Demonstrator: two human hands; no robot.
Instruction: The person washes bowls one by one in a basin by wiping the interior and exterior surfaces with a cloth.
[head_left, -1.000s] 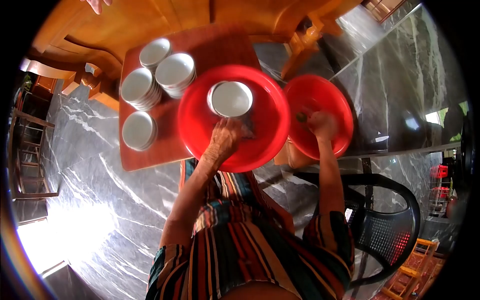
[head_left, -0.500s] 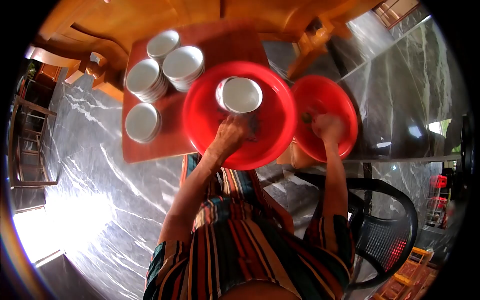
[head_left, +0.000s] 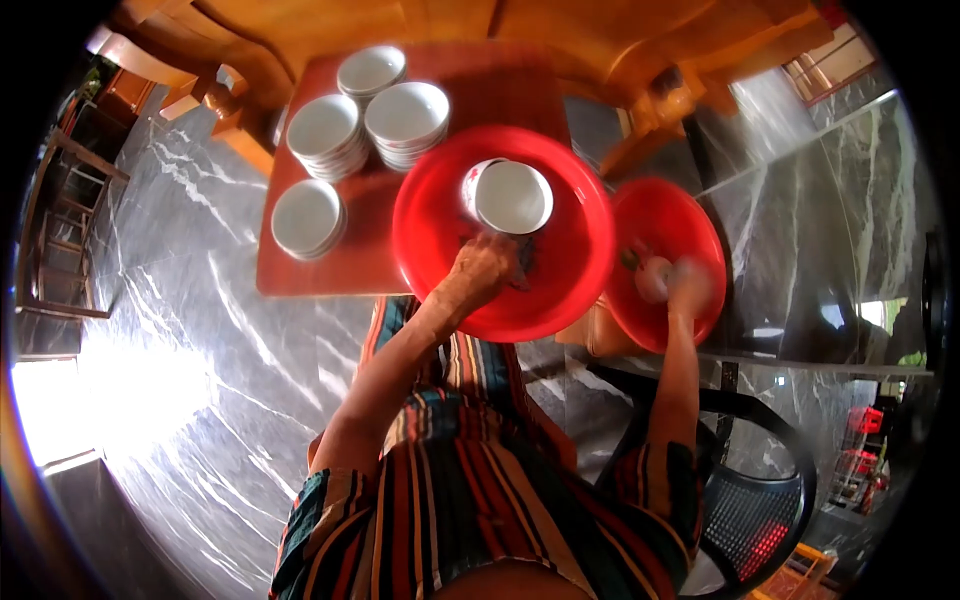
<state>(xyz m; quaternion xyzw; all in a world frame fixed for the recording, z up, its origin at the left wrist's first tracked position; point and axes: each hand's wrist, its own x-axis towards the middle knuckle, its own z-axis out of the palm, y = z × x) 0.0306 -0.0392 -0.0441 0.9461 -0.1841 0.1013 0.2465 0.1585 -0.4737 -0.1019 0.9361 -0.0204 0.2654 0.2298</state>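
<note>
My left hand (head_left: pixel 487 268) reaches into the large red basin (head_left: pixel 420 270), its fingers curled low beside a dark patch (head_left: pixel 524 262) that I cannot identify. Just beyond those fingers, a white bowl (head_left: pixel 515 198) rests in the basin, overlapping another bowl with a red pattern (head_left: pixel 472 185). My right hand (head_left: pixel 692 288) is inside the second red basin (head_left: pixel 712 240), smeared by motion, so its fingers cannot be read. Beside it show a pale pinkish round shape (head_left: pixel 653 280) and a small green spot (head_left: pixel 630 259); whether these are loose or printed is unclear.
Several stacks of white bowls (head_left: pixel 325 135) stand on the left of the reddish-brown table (head_left: pixel 500 80), with a shorter stack (head_left: pixel 308 220) nearer its front edge. A black chair (head_left: pixel 755 510) is at the right. Carved wooden furniture (head_left: pixel 400 20) lies behind the table.
The view has shifted, so the table and basins appear farther right. My right hand has moved within its basin, uncovering more of the pale round shape. My left hand stays low near the bowls.
</note>
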